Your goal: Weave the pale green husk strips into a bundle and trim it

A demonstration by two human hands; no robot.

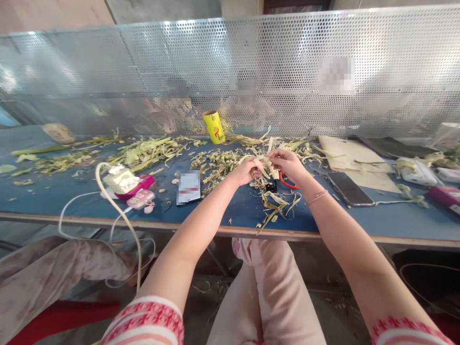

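Note:
My left hand [248, 171] and my right hand [290, 165] are close together above the table, fingers closed on a pale leaf strip [265, 166]. The strip is flat, whitish green and ribbon-like, and it spans the space between both hands. Beneath and behind them spreads a heap of shredded, dry-looking leaf strips [219, 163]. An orange-red loop [287, 182] lies just under my right hand, beside a small black object [271, 187]. Nearer the front edge is a looser bunch of leaf strips [276, 208].
A yellow tube [213, 128] stands tilted by the perforated metal screen [280, 43]. On the blue table [215, 218] are a phone [350, 189], brown card [354, 153], a power adapter [122, 179] with a looping white cable, and more leaves [143, 151]. Another person's leg [64, 263] is at left.

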